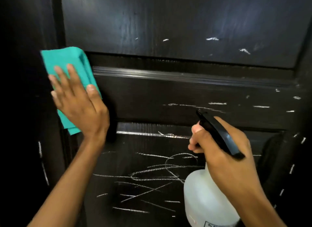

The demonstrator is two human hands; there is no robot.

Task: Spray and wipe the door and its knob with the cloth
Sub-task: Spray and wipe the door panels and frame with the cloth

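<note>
— What have you got on the left?

— I see the left hand flat, fingers straight and spread a little, pressing the teal cloth against the door at its left edge. The cloth is folded; part of it shows above the fingertips and a corner below the palm.

— And the right?

— The right hand is curled round the neck of the bottle, fingers wrapped under the black spray head, nozzle aimed at the door. The bottle is translucent white, upright, lower right of my view and just off the door's surface.

— The door itself?

— Dark, panelled, with a ridged rail across the middle. White scribbles cover the lower panel between the two arms, and short white marks are scattered on the rail and the upper panel. I can't make out a knob from here.
</note>
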